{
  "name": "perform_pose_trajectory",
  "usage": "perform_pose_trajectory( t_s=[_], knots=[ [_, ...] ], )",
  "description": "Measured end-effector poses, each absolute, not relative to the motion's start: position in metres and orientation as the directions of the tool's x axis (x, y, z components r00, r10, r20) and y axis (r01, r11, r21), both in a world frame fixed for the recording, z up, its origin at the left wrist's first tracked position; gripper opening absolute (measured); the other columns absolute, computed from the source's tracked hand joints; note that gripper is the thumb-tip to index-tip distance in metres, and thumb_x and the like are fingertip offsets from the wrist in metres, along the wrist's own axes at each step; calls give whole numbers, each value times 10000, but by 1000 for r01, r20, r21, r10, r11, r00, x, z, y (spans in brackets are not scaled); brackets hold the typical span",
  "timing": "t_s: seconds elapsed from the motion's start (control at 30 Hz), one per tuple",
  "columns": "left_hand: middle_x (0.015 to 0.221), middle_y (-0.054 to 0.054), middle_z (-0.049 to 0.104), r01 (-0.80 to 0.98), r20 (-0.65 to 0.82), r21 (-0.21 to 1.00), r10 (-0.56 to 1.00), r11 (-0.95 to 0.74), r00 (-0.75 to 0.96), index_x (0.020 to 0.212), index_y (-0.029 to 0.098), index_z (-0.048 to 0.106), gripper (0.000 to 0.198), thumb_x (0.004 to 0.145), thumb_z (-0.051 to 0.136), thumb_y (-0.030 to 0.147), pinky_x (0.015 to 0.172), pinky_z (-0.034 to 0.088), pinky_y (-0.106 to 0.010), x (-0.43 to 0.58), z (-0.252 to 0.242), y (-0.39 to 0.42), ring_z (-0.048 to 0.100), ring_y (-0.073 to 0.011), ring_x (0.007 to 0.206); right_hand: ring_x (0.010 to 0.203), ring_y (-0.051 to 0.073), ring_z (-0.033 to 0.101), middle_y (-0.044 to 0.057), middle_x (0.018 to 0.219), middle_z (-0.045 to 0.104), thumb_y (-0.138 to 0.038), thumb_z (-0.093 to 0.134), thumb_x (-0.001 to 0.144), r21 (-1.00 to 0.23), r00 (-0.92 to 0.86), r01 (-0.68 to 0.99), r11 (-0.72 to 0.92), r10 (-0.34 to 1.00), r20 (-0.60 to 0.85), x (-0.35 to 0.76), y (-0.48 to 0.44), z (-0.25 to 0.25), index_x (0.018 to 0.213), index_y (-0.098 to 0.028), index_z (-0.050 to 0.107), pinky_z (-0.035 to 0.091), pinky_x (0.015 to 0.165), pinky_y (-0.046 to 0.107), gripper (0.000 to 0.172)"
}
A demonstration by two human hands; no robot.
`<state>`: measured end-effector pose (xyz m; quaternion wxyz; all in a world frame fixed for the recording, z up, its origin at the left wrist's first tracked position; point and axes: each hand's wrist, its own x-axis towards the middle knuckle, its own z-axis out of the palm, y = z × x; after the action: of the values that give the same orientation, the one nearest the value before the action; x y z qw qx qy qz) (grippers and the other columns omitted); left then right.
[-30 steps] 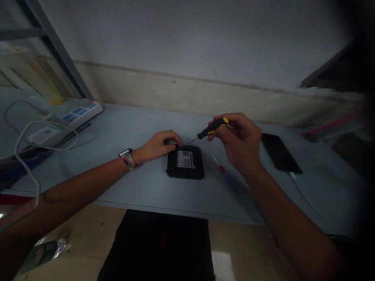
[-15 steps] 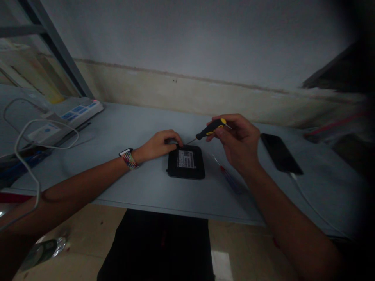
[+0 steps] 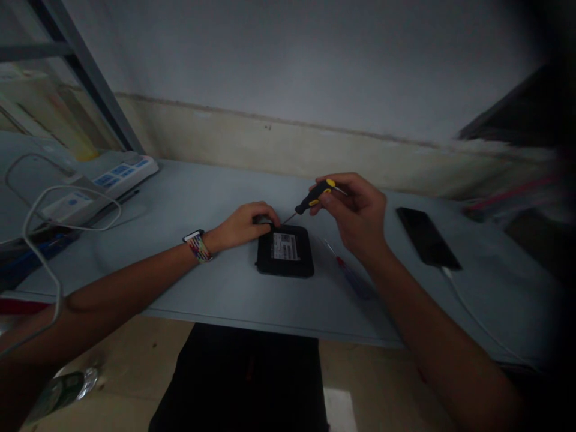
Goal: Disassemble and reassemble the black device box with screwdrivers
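Note:
A flat black box [image 3: 265, 258] with a white label lies on the desk in front of me. My left hand [image 3: 249, 225] grips its far left corner, thumb and index finger bent onto the edge. In my right hand [image 3: 357, 207] is a black and yellow screwdriver [image 3: 310, 199], held at a slant by the handle. The screwdriver's thin tip reaches the box's far edge, right by my left fingertips; whether it sits in a screw is too small to tell. To the right of the box lies a second screwdriver [image 3: 353, 279] with a clear, bluish handle.
A black phone [image 3: 427, 238] with a white cable [image 3: 472, 318] plugged in lies on the right. At the left stand a white power strip [image 3: 112, 180] and a looping white cord [image 3: 56, 273]. A wall [image 3: 292, 147] closes off the desk's back; its front edge [image 3: 270, 329] runs near my lap.
My right hand and the screwdriver have shifted slightly left, bringing the tip closer to my left fingers. The left hand keeps its hold on the box.

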<state>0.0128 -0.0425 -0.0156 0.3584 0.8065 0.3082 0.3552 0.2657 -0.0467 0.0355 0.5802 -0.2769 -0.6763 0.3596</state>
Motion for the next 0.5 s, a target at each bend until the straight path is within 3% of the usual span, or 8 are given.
perform_pose_trajectory(
  t_s=[0.5],
  knots=[
    [1061,-60,770,242,379,780,743,-577,551,1004,200,761,190,878,623,165,978,522,-390,13,-18,-41,695,-214,1033,667,146,719,-2,879,747,-369,927,849,-821,-308,-52,568,773,555,248,-36,54,1031,-277,794,663,602,300,244]
  ],
)
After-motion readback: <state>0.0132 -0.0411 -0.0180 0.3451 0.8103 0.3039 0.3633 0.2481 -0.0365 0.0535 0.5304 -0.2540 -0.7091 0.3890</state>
